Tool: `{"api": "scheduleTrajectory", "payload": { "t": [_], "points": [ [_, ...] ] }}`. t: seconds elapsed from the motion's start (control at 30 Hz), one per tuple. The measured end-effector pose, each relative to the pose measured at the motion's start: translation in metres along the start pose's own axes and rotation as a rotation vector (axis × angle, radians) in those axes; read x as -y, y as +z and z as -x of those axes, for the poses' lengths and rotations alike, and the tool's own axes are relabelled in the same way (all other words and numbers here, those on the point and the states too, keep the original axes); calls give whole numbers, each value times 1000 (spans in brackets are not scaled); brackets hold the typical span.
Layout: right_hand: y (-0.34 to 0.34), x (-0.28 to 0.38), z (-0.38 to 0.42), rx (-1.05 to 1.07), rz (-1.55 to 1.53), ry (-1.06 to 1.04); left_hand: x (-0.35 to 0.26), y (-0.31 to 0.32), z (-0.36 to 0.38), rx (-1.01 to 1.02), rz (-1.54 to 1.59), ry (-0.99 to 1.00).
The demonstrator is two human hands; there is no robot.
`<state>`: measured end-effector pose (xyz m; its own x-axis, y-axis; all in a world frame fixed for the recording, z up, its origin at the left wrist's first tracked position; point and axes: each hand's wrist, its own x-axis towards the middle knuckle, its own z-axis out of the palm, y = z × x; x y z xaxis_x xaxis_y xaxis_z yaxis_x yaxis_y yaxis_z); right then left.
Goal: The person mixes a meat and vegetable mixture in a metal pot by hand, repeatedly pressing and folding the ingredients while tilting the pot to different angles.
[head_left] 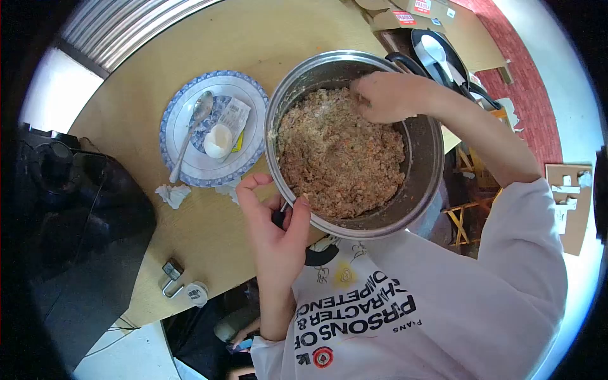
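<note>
A large steel pot [421,183] holds a brown ground meat mixture [342,152] with orange and green flecks. Paler powder lies over the mixture's far part. With thumb and fingers, my left hand [277,231] grips the pot's near-left handle, most of which is hidden. My right hand [394,97] reaches over the far right rim into the pot. Its fingers are curled into the edge of the mixture, and their tips are partly hidden. The pot's other handle [405,62], black, shows beside my right wrist.
Left of the pot, a blue-and-white plate [171,152] carries a spoon [190,136], an opened white packet [234,117] and a white eggshell-like piece [218,141]. A padlock [171,271], a small jar [197,293] and a black bag [69,234] lie nearby. A pan [421,37] sits far right.
</note>
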<state>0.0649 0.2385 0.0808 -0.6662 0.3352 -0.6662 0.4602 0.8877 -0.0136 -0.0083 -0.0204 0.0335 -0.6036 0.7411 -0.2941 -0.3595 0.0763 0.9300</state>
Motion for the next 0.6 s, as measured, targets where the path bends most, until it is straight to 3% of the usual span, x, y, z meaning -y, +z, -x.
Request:
{"api": "scheduleTrajectory", "payload": {
  "t": [0.03,0.07,0.13,0.17,0.23,0.27,0.3,0.33,0.37,0.43,0.47,0.57,0.6],
  "points": [
    [12,-7,-6,-162,-44,118,1,0,-1,6,-2,6],
    [28,-17,-18,-171,-44,123,2,0,-2,31,-7,33],
    [60,-30,-42,-115,354,-243,3,-4,-4,62,-19,56],
    [53,-17,-35,-114,352,-240,4,-6,-5,89,-27,55],
    [35,16,-27,-167,-340,81,8,-6,-5,112,-22,56],
    [40,18,-39,-167,-330,79,11,-5,-6,95,-89,146],
    [54,19,-57,-235,-549,82,12,-5,-7,76,-160,235],
    [56,22,-68,-302,-769,78,10,-6,-6,64,-160,241],
    [54,22,-75,-305,-767,65,8,-8,-6,99,-169,199],
    [48,25,-81,-134,-743,-407,6,-11,-7,131,-183,157],
    [46,29,-83,-139,-740,-412,7,-11,-10,135,-195,198],
    [39,53,-88,254,-844,-448,8,-11,-16,141,-196,266],
    [33,63,-86,310,-739,-490,8,-11,-16,142,-187,284]
  ]
}}
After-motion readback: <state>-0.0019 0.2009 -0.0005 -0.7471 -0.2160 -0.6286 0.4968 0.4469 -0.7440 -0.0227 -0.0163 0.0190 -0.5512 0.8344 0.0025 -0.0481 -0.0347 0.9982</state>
